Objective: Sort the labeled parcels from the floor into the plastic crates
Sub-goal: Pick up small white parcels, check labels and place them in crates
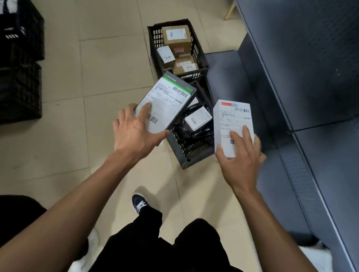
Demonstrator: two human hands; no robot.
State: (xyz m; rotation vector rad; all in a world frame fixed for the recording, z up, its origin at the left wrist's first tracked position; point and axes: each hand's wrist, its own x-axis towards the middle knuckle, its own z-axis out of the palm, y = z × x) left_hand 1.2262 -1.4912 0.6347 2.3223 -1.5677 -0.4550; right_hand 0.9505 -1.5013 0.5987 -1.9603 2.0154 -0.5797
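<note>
Parcels: two in hand, both held above the near crate [185,150], label sides up. Left hand [136,133] grips the grey parcel [167,103] at its near end, thumb on the right edge, index finger laid across the white label; a green band with barcode runs across its far end. Right hand [239,154] grips the white parcel [233,125] at its near end, two fingers resting on the label, a red mark at the far left corner.

Near crate, black, sits on the tiled floor [62,99] between the two parcels and partly hidden by them; inside, a small white packet [198,117] on dark wrapped items.

Far crate [158,39], touching the near one, holds brown cartons with white labels.

Left: stacked black crates [11,52], well apart from the others. Right: grey perforated shelving [324,64] just beside both crates.

Near edge: dark trousers, one dark shoe [139,203].
</note>
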